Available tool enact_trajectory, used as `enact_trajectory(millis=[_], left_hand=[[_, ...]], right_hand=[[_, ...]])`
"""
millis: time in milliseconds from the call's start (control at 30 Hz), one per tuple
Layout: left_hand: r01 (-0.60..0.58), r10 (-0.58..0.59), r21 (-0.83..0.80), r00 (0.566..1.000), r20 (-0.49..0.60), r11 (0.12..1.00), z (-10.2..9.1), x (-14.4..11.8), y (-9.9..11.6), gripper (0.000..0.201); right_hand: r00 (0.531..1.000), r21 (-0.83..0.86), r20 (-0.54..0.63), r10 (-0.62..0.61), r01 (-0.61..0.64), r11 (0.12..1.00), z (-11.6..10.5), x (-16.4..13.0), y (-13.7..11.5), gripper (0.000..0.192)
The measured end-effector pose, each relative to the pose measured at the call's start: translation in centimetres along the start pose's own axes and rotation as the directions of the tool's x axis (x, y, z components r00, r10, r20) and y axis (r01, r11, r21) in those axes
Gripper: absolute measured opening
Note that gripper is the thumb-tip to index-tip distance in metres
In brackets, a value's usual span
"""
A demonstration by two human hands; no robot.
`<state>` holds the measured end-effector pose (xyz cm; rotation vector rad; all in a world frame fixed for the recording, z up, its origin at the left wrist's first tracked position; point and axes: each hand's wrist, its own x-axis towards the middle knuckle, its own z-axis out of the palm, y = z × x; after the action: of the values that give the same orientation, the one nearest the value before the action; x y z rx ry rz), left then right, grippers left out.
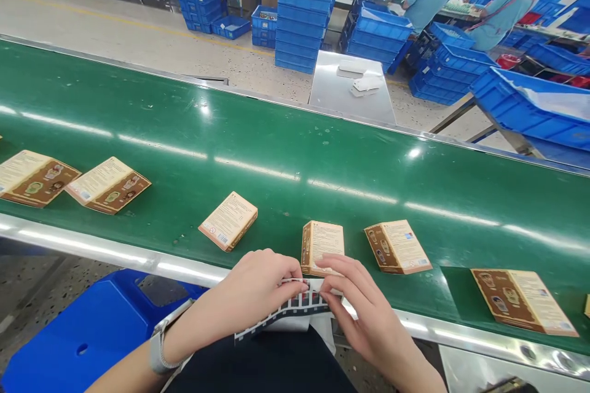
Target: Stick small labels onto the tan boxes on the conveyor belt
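Print on the cartons is too small to read. Far left of the hands, two flat cartons (34, 178) (108, 184) lie on the green belt (295, 153); a third carton (228, 220) sits just beyond the left hand (255, 291). Both hands pinch a printed strip (288, 308) over the belt's steel edge (115, 255), fingers curled narrow. The right hand (364, 307) touches a standing box (322, 247). Further right lie two more boxes (397, 246) (523, 301). Open belt stretches beyond them.
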<state>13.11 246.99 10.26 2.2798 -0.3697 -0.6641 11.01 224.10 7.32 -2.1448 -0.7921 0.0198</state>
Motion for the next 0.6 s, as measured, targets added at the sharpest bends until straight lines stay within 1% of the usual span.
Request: enact_trajectory(millis=[33,67,100,133,167,200,233,267,300,333,367,400,467,600], left_hand=[[0.018,-0.018,0.028,1.000,0.003,0.999,0.4,0.4,0.4,0.022],[0.017,-0.018,0.054,1.000,0.008,0.998,0.9,0.8,0.7,0.021],[-0.015,0.014,0.076,1.000,0.015,0.997,1.4,1.1,0.9,0.019],[-0.084,0.082,0.096,0.996,0.022,0.992,2.0,1.4,1.0,0.016],[-0.183,0.181,0.114,0.983,0.030,0.976,2.5,1.7,1.0,0.014],[-0.296,0.293,0.136,0.955,0.040,0.945,3.1,1.9,0.8,0.012],[-0.400,0.397,0.165,0.916,0.053,0.901,3.7,2.1,0.6,0.012],[-0.480,0.477,0.202,0.876,0.069,0.853,4.3,2.3,0.3,0.013],[-0.534,0.529,0.244,0.844,0.089,0.810,4.8,2.5,0.0,0.015],[-0.563,0.558,0.285,0.823,0.109,0.775,5.3,2.7,-0.3,0.015],[-0.578,0.571,0.324,0.811,0.127,0.749,5.7,3.0,-0.6,0.014],[-0.584,0.576,0.358,0.805,0.142,0.729,6.1,3.2,-0.8,0.014],[-0.592,0.585,0.405,0.796,0.157,0.697,6.7,3.5,-1.0,0.013],[-0.611,0.620,0.441,0.772,0.143,0.658,6.9,3.7,-0.6,0.014]], right_hand=[[0.998,0.035,-0.029,0.048,-0.047,0.998,-0.7,-0.5,0.6,0.012],[0.989,0.091,-0.071,0.128,-0.122,0.988,-1.4,-1.1,1.4,0.010],[0.963,0.168,-0.129,0.238,-0.216,0.962,-1.9,-1.6,2.4,0.009],[0.910,0.263,-0.195,0.365,-0.310,0.914,-2.1,-1.9,3.5,0.011],[0.836,0.371,-0.247,0.489,-0.385,0.845,-2.1,-2.1,4.7,0.014],[0.754,0.481,-0.274,0.598,-0.431,0.764,-1.7,-2.1,5.9,0.019],[0.681,0.581,-0.267,0.682,-0.451,0.678,-1.2,-2.0,6.9,0.026],[0.625,0.662,-0.238,0.743,-0.455,0.595,-0.5,-1.9,7.9,0.033],[0.586,0.721,-0.208,0.783,-0.450,0.528,0.2,-1.7,8.6,0.040],[0.562,0.757,-0.182,0.807,-0.444,0.480,0.9,-1.4,9.1,0.046],[0.545,0.772,-0.174,0.820,-0.441,0.457,1.4,-1.3,9.3,0.049],[0.533,0.770,-0.186,0.826,-0.444,0.459,1.8,-1.1,9.4,0.050],[0.523,0.740,-0.222,0.823,-0.459,0.491,2.1,-1.0,9.2,0.048],[0.504,0.708,-0.276,0.818,-0.468,0.528,2.1,-1.3,8.6,0.042]])
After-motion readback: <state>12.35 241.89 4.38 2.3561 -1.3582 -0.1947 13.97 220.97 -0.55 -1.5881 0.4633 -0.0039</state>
